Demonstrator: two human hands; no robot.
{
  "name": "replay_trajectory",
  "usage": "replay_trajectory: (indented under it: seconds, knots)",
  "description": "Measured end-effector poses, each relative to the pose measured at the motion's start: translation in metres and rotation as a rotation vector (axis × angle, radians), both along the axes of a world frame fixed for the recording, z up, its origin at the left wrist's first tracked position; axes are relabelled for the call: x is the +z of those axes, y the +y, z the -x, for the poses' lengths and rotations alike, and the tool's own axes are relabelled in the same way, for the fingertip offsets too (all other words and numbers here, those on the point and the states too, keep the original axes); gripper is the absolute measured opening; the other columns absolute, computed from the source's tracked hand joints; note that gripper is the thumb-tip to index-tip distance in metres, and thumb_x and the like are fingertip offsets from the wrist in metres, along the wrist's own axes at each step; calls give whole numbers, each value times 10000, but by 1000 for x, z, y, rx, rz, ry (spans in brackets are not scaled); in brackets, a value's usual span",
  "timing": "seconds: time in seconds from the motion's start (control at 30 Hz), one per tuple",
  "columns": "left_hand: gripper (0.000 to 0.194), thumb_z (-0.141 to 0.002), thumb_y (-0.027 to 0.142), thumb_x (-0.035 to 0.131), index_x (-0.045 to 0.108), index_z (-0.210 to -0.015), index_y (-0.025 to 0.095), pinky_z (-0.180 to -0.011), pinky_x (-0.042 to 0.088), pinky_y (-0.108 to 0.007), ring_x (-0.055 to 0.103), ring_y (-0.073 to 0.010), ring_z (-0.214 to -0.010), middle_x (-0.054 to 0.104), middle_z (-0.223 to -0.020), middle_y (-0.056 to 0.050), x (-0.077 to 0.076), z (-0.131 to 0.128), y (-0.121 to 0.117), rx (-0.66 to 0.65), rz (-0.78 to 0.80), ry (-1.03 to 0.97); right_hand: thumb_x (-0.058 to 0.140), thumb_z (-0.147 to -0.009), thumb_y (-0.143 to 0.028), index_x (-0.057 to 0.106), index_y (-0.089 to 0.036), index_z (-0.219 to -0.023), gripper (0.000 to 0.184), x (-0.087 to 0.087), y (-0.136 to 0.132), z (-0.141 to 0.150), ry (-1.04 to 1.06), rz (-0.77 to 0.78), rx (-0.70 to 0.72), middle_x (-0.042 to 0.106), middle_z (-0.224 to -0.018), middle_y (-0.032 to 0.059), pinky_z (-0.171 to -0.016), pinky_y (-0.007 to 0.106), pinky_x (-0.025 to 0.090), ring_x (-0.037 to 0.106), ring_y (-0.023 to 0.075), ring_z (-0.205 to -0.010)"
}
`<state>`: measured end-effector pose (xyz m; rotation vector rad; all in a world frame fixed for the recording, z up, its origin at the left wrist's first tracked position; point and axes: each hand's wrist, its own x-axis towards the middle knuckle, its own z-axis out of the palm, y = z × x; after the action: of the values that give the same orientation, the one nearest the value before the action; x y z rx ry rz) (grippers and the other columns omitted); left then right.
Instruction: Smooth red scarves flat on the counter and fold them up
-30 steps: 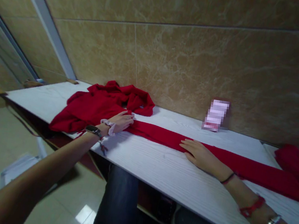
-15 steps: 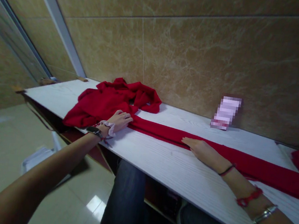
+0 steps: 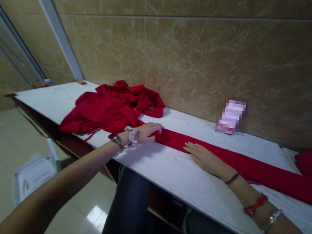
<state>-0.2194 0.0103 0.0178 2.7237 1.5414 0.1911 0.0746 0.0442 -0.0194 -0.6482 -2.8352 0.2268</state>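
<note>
- The left hand (image 3: 146, 132) now sits farther along the red strip (image 3: 253, 167), nearer the right hand (image 3: 204, 156).
- Left fingers spread loosely; right hand lies flat, fingers extended.

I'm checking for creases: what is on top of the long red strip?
The left hand and right hand are over the red strip; cloth directly beneath them is covered, so creases there can't be seen.

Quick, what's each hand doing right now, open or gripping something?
Left hand: open, slightly bent over the red cloth strip.
Right hand: open, palm down at the same strip's near edge.
</note>
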Motion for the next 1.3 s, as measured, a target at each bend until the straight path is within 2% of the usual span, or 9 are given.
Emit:
replay_trajectory:
  seconds: [0.13,0.27,0.4,0.53,0.7,0.97,1.07,1.2,1.3]
  knots:
    - [428,-895,344,288,355,-1308,254,-1051,151,-461,172,-223,-1309,251,-1419,-14,-16,-29,0,141,101,50,255,-907,-378,316,-252,-1341,456,1,-1,-8,-79,5,-67,316,-1403,32,-1050,486,188,216,204,-1301]
    - [427,-905,413,259,291,-1329,369,-981,122,-609,83,-311,-1315,174,-1440,38,-23,-15,-10,263,181,107,223,-900,-454,281,-316,-1347,472,3,-1,-22,-142,58,-97,229,-1438,8,-1043,520,141,128,233,-1319]
    - [409,-913,379,231,340,-1307,368,-995,133,-583,134,-283,-1312,237,-1422,28,-21,-10,-12,290,136,93,203,-893,-481,297,-282,-1347,505,10,-2,-14,-146,83,-151,251,-1432,37,-1034,530,147,147,249,-1316]
    - [408,-916,331,222,397,-1284,310,-1028,105,-531,163,-216,-1313,270,-1411,-7,-26,-36,2,272,-19,65,206,-901,-424,272,-213,-1362,512,16,-5,25,-84,-37,-240,278,-1421,77,-1014,558,169,185,261,-1308]
    - [483,-899,396,237,246,-1366,274,-982,200,-574,166,-271,-1308,216,-1429,-16,-40,-53,17,286,68,87,209,-901,-390,272,-176,-1362,512,11,-4,52,-168,-50,-312,257,-1428,82,-1000,565,199,203,285,-1298]
    - [469,-873,347,300,389,-1306,191,-974,291,-491,356,-270,-1198,352,-1339,-92,-40,-47,10,291,-50,63,193,-895,-322,238,-188,-1374,500,8,3,-35,-269,8,-525,229,-1438,69,-1006,541,223,214,272,-1297]
    - [463,-861,356,330,416,-1292,211,-959,308,-482,375,-285,-1167,387,-1297,-100,-38,-51,9,334,-58,57,215,-887,-315,295,-149,-1351,499,10,6,-46,-286,-13,-632,239,-1432,100,-994,553,234,220,304,-1290]
    - [452,-871,413,296,351,-1315,344,-904,247,-619,232,-371,-1242,299,-1382,-46,-42,-46,10,459,16,72,236,-883,-313,298,-115,-1348,509,14,7,-8,-200,-106,-557,192,-1444,121,-996,552,225,180,324,-1298]
    - [473,-858,439,332,313,-1326,370,-943,205,-595,170,-362,-1278,265,-1406,-15,-49,-36,9,415,10,58,225,-888,-323,261,-143,-1365,511,12,6,27,-173,-81,-445,196,-1448,84,-1005,537,225,192,300,-1299]
